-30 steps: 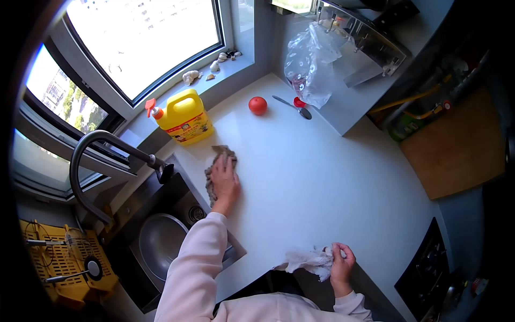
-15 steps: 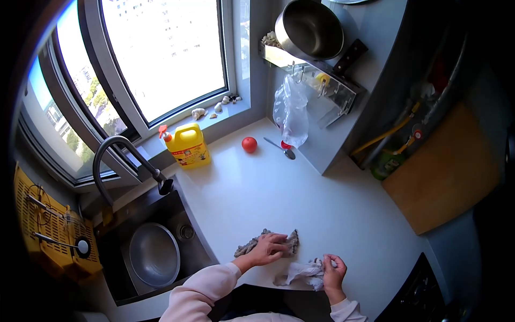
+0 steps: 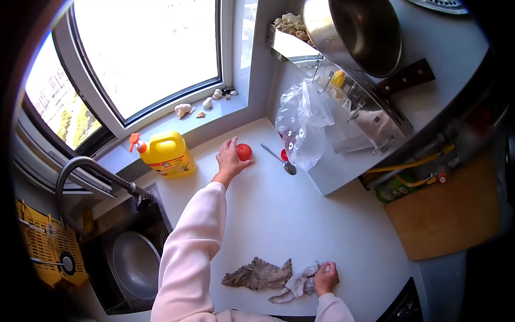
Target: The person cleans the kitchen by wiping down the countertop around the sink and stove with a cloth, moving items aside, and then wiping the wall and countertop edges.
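My left hand (image 3: 230, 160) is stretched toward the back of the counter, at the left side of a red tomato (image 3: 244, 152). Its fingers and thumb are apart around the near side of the fruit; whether they press on it I cannot tell. Low in the view, my right hand (image 3: 325, 278) is closed on the right end of a pale, crumpled cloth (image 3: 296, 284). A grey-brown rag (image 3: 258, 274) lies spread on the counter just left of that cloth, with neither hand on it.
A yellow pump jug (image 3: 170, 155) stands left of the tomato. To the right lie a spoon (image 3: 289, 168) and a hanging plastic bag (image 3: 304, 123). The sink (image 3: 102, 268) holds a metal bowl (image 3: 135, 265). Garlic (image 3: 183, 110) sits on the sill; a pan (image 3: 370, 32) is upper right.
My left hand has left the grey-brown rag and moved forward to the tomato. My right hand still grips the pale cloth. The head view has shifted and come closer to the back corner.
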Demonstrator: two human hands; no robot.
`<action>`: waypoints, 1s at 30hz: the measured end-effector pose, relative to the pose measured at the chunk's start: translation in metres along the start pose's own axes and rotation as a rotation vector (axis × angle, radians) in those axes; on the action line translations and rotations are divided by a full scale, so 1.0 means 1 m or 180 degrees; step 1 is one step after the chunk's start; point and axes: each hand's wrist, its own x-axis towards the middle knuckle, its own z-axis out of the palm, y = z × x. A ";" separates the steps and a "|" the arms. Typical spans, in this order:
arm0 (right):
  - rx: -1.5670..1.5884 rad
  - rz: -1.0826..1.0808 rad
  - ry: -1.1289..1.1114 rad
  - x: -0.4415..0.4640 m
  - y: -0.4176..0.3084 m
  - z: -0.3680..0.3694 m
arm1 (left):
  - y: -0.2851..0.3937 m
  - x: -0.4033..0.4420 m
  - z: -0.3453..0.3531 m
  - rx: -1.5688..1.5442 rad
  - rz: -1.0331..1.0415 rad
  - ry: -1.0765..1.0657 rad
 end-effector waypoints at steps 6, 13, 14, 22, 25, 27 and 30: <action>-0.0184 -0.0125 0.0184 0.003 0.005 0.008 | -0.016 0.019 0.023 0.0041 0.0246 -0.0417; -0.0046 -0.0202 0.0241 0.003 0.006 0.009 | 0.002 0.062 -0.011 -0.0615 0.0940 0.0876; -0.0064 -0.0213 0.0272 0.003 0.006 0.009 | 0.006 0.079 -0.021 -0.0495 0.0859 0.1027; -0.0001 -0.0299 0.0259 0.004 0.002 0.005 | -0.009 0.156 -0.044 0.0492 0.0226 0.0879; 0.0013 -0.0310 0.0238 0.006 0.003 0.005 | 0.017 0.130 -0.029 0.1106 0.1153 0.2002; -0.0011 -0.0317 0.0254 0.005 0.002 0.007 | 0.030 0.097 -0.007 0.0732 0.1818 0.0896; -0.0004 -0.0325 0.0256 0.006 0.004 0.007 | 0.036 0.051 0.041 0.0250 0.2131 -0.0890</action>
